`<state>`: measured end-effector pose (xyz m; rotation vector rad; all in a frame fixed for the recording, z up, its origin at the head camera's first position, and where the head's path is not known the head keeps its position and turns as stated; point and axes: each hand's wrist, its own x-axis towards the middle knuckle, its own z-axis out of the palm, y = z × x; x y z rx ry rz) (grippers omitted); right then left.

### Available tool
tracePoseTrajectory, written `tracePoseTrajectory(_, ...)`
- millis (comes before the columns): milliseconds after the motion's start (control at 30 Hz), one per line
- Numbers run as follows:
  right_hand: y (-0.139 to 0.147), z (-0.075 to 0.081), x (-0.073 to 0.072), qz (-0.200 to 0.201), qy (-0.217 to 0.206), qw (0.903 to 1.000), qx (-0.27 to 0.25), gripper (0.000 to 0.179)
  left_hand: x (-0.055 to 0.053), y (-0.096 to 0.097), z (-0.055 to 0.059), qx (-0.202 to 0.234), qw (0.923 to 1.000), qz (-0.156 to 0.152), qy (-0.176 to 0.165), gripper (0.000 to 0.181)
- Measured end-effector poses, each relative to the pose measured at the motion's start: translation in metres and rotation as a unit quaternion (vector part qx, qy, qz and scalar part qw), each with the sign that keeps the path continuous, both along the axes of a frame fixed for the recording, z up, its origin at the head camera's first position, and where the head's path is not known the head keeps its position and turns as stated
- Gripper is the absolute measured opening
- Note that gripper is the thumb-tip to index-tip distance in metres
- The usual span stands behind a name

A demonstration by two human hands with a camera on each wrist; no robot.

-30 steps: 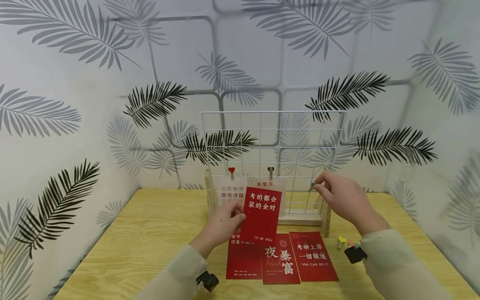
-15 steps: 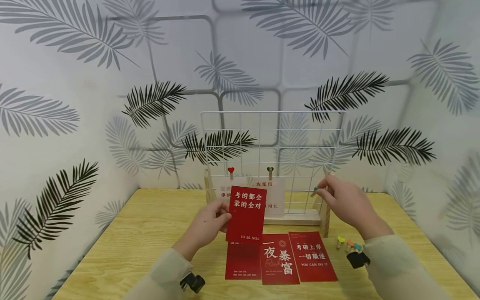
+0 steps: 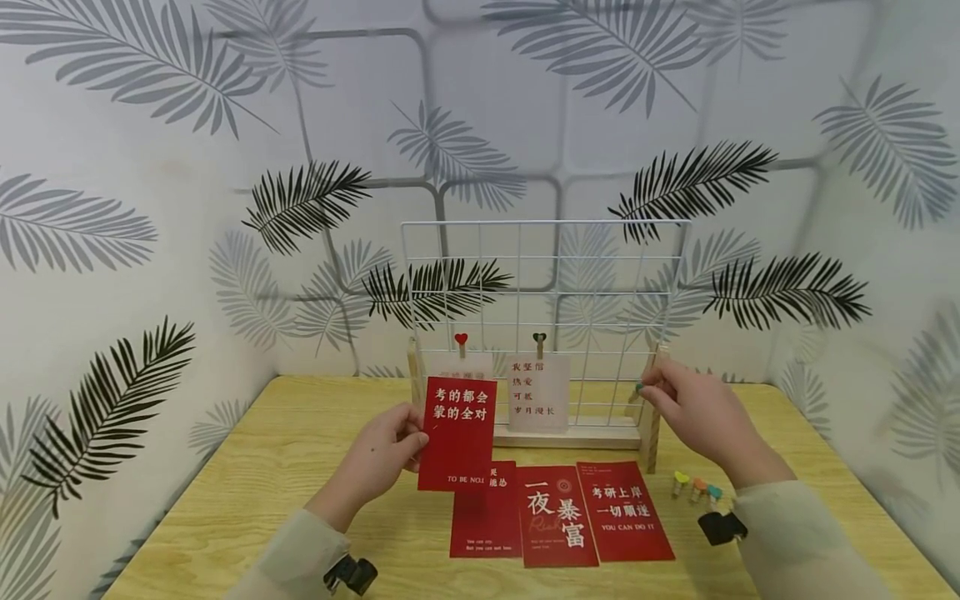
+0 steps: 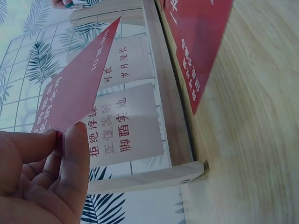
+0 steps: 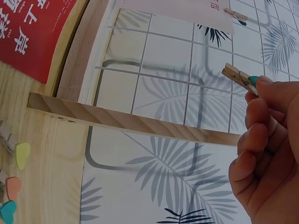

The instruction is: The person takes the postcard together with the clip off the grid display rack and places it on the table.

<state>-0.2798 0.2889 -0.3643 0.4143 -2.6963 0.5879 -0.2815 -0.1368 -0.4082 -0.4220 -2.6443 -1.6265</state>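
My left hand (image 3: pixel 378 454) pinches a red card (image 3: pixel 459 446) with white lettering by its left edge, held upright in front of the wire grid rack (image 3: pixel 600 325). In the left wrist view thumb and forefinger grip a corner of that card (image 4: pixel 77 84). My right hand (image 3: pixel 701 408) is raised by the rack's right post and pinches a small wooden clothespin (image 5: pixel 239 79) with a teal end. Two pale cards hang on the grid: one under a red heart clothespin (image 3: pixel 462 343), partly hidden by the red card, and another pale card (image 3: pixel 538 417) under a dark green heart clothespin (image 3: pixel 540 343).
Three red cards lie in a row on the wooden table (image 3: pixel 300 442): a left card (image 3: pixel 483 529), a middle card (image 3: pixel 543 546) and a right card (image 3: pixel 633 546). Several heart clothespins, one with a yellow heart (image 3: pixel 681 478), lie right of them. A patterned wall stands behind the rack.
My left hand has carried the red card leftward, uncovering the pale card under the green heart. My right hand has shifted slightly right and down with its clothespin.
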Motion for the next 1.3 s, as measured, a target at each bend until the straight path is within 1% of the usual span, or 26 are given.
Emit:
tracePoseTrajectory(167,0.003,-0.004,0.004,-0.013,-0.016,0.9998,-0.004,0.016,0.004,-0.007,-0.003,-0.002,0.9999,0.0,-0.012,0.006)
tracePoseTrajectory(300,0.008,-0.009,0.007,-0.015,-0.027,0.9994,-0.017,0.015,0.006,-0.015,-0.007,-0.009,0.9997,0.004,-0.022,0.007)
tracePoseTrajectory(467,0.018,-0.019,0.008,-0.016,-0.045,0.9983,-0.033,0.015,0.008,-0.029,-0.012,-0.011,0.9994,0.003,-0.034,0.008)
tracePoseTrajectory(600,0.029,-0.025,0.009,-0.024,-0.059,0.9973,-0.035,0.018,0.01,-0.038,-0.018,-0.008,0.9988,0.0,-0.048,0.007)
tracePoseTrajectory(800,0.051,-0.033,0.015,-0.03,-0.103,0.9931,-0.046,0.021,0.011,-0.05,-0.028,-0.022,0.9968,0.008,-0.077,0.007)
tracePoseTrajectory(900,0.064,-0.037,0.018,-0.039,-0.122,0.9904,-0.05,0.028,0.01,-0.054,-0.033,-0.02,0.996,0.006,-0.087,0.007)
tracePoseTrajectory(1067,0.081,-0.045,0.019,-0.055,-0.132,0.9883,-0.053,0.038,0.008,-0.059,-0.04,-0.02,0.9952,0.003,-0.095,0.007)
tracePoseTrajectory(1200,0.093,-0.052,0.019,-0.06,-0.141,0.9864,-0.059,0.04,0.008,-0.062,-0.044,-0.037,0.994,0.009,-0.102,0.007)
tracePoseTrajectory(1300,0.101,-0.056,0.021,-0.061,-0.152,0.9847,-0.061,0.04,0.009,-0.062,-0.045,-0.051,0.9928,0.005,-0.109,0.005)
